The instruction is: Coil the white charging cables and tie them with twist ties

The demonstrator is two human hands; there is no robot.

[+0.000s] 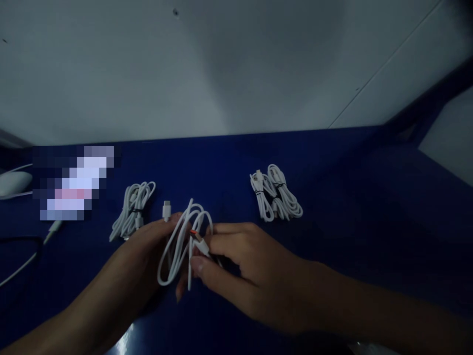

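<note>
Your right hand pinches white USB plug with orange tongue; your left hand holds thin, white, looped plastic cable, above blue tabletop. Step looks like coiling; next move likely calls for evening loops. Black-tied white cable bundles lie beyond, right.

Pale wall panel fills the upper frame, small dark screw-like spot near top center, thin seam running diagonally upper right. Blue tabletop below. Left side: bright device, pixelated, white connector at its lower edge; rounded white object at left edge, black cord lower down. Right edge: dark blue bar, pale surface beyond. Glare patch bottom left.
</note>
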